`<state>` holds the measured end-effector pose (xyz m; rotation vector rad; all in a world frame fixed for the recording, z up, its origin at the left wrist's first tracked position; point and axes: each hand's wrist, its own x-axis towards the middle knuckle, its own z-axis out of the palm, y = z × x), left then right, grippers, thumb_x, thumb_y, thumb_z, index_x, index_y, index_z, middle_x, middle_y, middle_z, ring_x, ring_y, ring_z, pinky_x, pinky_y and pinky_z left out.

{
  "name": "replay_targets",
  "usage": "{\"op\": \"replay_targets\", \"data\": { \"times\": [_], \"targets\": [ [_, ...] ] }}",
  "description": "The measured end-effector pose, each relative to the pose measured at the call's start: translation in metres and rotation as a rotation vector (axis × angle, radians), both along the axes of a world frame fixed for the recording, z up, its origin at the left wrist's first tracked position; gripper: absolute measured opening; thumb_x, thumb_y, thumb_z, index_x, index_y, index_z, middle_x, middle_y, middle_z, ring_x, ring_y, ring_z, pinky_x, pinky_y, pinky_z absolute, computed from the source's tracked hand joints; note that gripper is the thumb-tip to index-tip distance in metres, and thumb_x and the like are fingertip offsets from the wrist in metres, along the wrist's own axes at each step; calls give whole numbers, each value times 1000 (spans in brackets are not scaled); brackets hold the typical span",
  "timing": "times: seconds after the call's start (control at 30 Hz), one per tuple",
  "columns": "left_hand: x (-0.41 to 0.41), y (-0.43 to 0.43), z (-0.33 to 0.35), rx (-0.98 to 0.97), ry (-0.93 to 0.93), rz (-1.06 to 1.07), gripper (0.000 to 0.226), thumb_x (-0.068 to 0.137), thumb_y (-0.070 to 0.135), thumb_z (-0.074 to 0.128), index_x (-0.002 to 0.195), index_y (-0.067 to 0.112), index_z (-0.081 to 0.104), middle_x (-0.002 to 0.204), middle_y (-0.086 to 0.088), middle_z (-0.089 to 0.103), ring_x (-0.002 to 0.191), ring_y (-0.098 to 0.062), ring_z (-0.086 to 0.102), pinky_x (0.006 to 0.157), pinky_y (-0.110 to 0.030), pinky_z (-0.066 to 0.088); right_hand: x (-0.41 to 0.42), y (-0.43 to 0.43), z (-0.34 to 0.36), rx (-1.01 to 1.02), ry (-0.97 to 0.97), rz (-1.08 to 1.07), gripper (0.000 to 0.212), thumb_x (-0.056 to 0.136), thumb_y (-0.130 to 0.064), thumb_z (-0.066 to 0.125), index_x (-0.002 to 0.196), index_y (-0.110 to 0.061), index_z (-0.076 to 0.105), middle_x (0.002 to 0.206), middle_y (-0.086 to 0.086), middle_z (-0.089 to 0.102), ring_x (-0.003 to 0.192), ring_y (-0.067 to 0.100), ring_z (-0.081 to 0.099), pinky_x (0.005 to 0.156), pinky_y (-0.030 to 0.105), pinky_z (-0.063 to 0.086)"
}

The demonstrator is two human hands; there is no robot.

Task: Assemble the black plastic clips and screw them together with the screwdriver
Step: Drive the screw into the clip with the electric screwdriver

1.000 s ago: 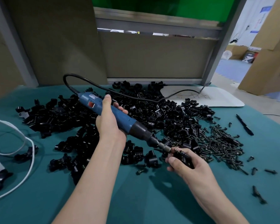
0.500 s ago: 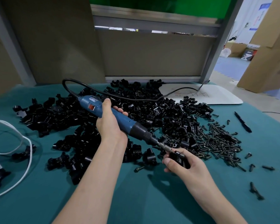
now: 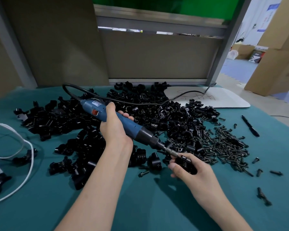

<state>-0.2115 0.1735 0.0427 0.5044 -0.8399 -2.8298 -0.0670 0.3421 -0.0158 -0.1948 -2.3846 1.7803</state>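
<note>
Teal table [image 3: 40, 205] carries a big heap of loose black clips [image 3: 157, 114], most looking unassembled, so the bulk of the job looks left. Right of it is the screw pile [image 3: 227, 147], plenty unused. Blue screwdriver [image 3: 123, 124] angles down to the right, left hand [image 3: 114, 130] wrapped round its body, fingers fully curled. Right hand [image 3: 195, 170] near table front, fingers curled tight round one clip [image 3: 184, 161], bit tip touching it. Likely mid-screwing this one. Finished count cannot be told.

Bare green cloth [image 3: 148, 205] lies open near you; beyond, the clip pile [image 3: 157, 114] fills the middle, screws [image 3: 227, 144] crowd your right, a white cable [image 3: 32, 157] your left.
</note>
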Motion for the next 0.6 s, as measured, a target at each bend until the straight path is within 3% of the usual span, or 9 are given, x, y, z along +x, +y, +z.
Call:
{"op": "replay_targets", "data": {
  "times": [0.1,0.2,0.4,0.5,0.6],
  "targets": [
    [0,-1,-1,10,-8,9,24,91,24,71,78,13,53,55,4,54,43,-11,53,47,-23,47,0,1,-1,26,15,4,21,73,-57,71,91,-46,72,81,-7,75,81,22,71,73,27,54],
    [0,0,-1,11,-21,12,25,90,25,71,78,13,53,53,4,54,43,-12,53,47,-23,48,0,3,-2,41,30,4,22,73,-58,69,92,-46,72,81,-7,75,80,22,71,71,26,52],
    [0,0,-4,21,-50,-2,26,90,29,72,81,13,53,54,4,55,43,-11,53,47,-24,48,0,2,1,55,27,19,20,76,-56,70,92,-46,71,77,-6,75,71,6,68,59,11,44],
    [0,-2,-5,72,-37,-38,43,85,55,72,86,16,55,62,4,58,49,-12,55,50,-26,49,0,3,0,62,14,12,7,86,-43,74,92,-46,71,78,-6,74,77,14,71,62,13,47],
    [1,-7,-4,148,-21,-88,60,81,77,58,86,17,56,68,2,59,52,-16,55,54,-28,49,1,4,-2,76,6,25,8,90,-37,75,94,-44,71,81,-5,74,80,18,71,69,22,51]
  ]
}}
